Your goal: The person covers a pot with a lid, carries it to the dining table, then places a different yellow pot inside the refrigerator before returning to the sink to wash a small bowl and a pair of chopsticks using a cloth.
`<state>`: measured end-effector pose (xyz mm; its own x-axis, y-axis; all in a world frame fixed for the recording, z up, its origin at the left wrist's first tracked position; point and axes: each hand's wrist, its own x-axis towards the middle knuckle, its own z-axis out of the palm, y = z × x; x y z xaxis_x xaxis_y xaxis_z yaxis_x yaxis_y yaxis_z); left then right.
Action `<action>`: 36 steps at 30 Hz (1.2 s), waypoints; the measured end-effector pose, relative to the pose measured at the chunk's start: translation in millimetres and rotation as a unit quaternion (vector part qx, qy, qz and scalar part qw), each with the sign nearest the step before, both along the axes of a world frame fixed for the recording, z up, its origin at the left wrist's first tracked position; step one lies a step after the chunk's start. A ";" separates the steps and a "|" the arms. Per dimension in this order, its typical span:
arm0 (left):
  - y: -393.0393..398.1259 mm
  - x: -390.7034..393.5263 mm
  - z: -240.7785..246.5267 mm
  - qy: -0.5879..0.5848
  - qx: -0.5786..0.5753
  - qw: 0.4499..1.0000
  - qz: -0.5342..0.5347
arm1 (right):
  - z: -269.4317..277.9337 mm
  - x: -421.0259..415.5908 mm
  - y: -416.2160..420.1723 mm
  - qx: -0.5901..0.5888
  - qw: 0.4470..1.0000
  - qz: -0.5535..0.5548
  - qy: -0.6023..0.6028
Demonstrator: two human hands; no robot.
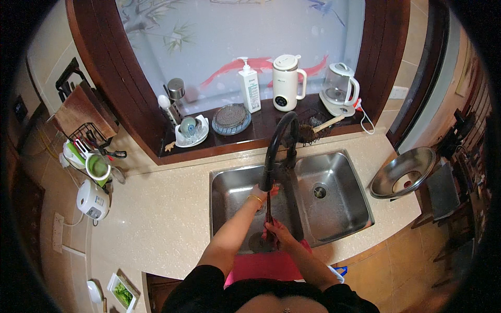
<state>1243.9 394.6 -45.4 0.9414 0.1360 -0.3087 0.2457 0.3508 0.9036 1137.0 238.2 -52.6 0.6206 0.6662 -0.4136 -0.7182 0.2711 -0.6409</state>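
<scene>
My left hand, with a gold bangle at its wrist, is over the left basin of the stainless steel double sink, partly hidden behind the spout of the black gooseneck faucet. What its fingers do cannot be made out; something reddish shows beside them. Nearer to me, my right hand grips a crumpled red cloth. A thin dark thing runs from under the spout down to this hand; whether it is a utensil handle I cannot tell. A larger pink-red cloth lies at the sink's front edge.
On the dark sill behind are a pump bottle, a white blender jug, a glass kettle, and a strainer with a wooden handle. A steel bowl leans at right; a rice cooker and utensil rack stand left.
</scene>
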 end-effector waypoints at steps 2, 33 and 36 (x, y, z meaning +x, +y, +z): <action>-4.5 -16.5 12.0 0.009 0.085 0.996 -0.030 | -5.5 -12.5 -3.3 0.017 0.999 0.021 0.034; 129.7 -113.3 114.0 -0.108 0.165 0.951 0.239 | -153.7 26.9 18.8 -0.512 0.663 0.325 -0.438; 128.4 -137.5 112.9 -0.089 0.150 0.944 0.280 | -230.8 10.6 22.4 -0.561 0.646 0.343 -0.388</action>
<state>1106.3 523.1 67.4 0.7288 0.6844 -0.0200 -0.0679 0.1014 0.9925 1147.6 260.5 -283.4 0.6495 0.4451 -0.6165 0.2327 -0.8882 -0.3961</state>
